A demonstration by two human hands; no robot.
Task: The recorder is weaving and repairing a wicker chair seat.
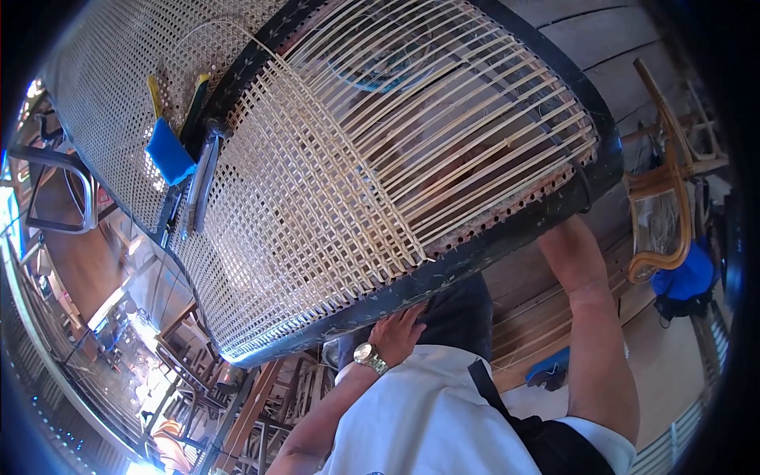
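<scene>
A dark-framed panel (475,265) lies tilted in front of me. Woven cane mesh (293,182) covers its left part, and parallel cane strands (475,103) span the right part without cross weaving. My left hand (398,332), with a metal watch at its wrist, rests by the near edge of the frame with its fingers stretched out. My right hand (459,172) reaches beneath the panel and shows dimly through the strands; its fingers are too hidden to read. One loose cane strand (214,24) curves over the far rail.
On the mesh at left lie pliers with yellow handles (154,96), a blue piece (169,152) and metal tools (207,178). A bluish round basin (380,75) shows below the strands. Wooden chair frames (661,190) stand at right, others (190,340) at lower left.
</scene>
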